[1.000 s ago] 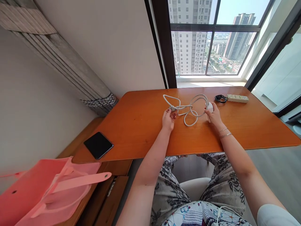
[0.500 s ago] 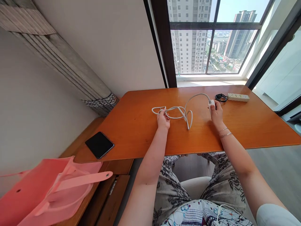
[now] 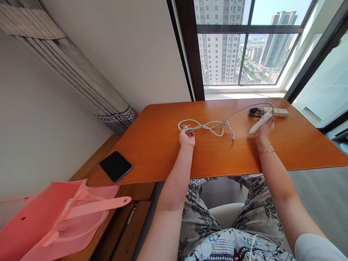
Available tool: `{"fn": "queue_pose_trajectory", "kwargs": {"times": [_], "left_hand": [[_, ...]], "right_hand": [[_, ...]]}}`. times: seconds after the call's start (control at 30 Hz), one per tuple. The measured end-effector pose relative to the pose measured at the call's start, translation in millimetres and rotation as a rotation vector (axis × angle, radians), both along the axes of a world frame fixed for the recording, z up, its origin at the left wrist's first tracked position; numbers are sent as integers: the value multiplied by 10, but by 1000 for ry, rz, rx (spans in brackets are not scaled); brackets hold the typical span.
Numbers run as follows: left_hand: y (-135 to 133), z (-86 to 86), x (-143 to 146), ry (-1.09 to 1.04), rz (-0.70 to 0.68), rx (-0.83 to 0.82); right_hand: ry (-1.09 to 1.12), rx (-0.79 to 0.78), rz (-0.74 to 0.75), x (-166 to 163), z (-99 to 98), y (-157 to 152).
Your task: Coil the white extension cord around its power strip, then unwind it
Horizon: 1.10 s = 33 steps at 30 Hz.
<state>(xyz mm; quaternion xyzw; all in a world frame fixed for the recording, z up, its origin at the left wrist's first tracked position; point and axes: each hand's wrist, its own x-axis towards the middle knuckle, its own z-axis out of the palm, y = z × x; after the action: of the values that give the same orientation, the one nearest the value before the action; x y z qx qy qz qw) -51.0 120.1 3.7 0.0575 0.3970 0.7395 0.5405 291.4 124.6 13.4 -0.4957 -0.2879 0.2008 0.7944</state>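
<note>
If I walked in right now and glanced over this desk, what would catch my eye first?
Probably the white cord stretched across the middle of the orange wooden table, its plug end pinched in the left hand and its long white power strip lifted in the right hand. Next, the big pink bag at lower left, and the tower blocks through the window.

My right hand (image 3: 265,127) now lifts the white socket block (image 3: 260,123) rightward, and the cord (image 3: 214,125) stretches out from its loops.
</note>
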Motion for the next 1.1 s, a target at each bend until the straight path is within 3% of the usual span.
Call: {"fn": "queue_pose_trajectory", "kwargs": {"times": [0.23,0.4,0.57,0.67,0.8,0.93,1.1], "left_hand": [[-44,92,-57,-97,-19,142],[-44,106,-110,-181,15,150],[-106,129,-180,-199,-147,241],[-166,169,-188,-109,-303,313],[-201,196,-146,247,-457,230],[-188,163,-85,499,-382,147],[-179,155,-47,430,-352,144]], "right_hand": [[201,96,-76,-1,105,-47],[180,99,-93,-28,171,-83],[131,76,-62,-42,158,-74],[94,69,-58,-28,120,-39],[13,109,-82,16,69,5],[-32,116,-93,38,48,14],[18,76,-23,20,69,-10]]}}
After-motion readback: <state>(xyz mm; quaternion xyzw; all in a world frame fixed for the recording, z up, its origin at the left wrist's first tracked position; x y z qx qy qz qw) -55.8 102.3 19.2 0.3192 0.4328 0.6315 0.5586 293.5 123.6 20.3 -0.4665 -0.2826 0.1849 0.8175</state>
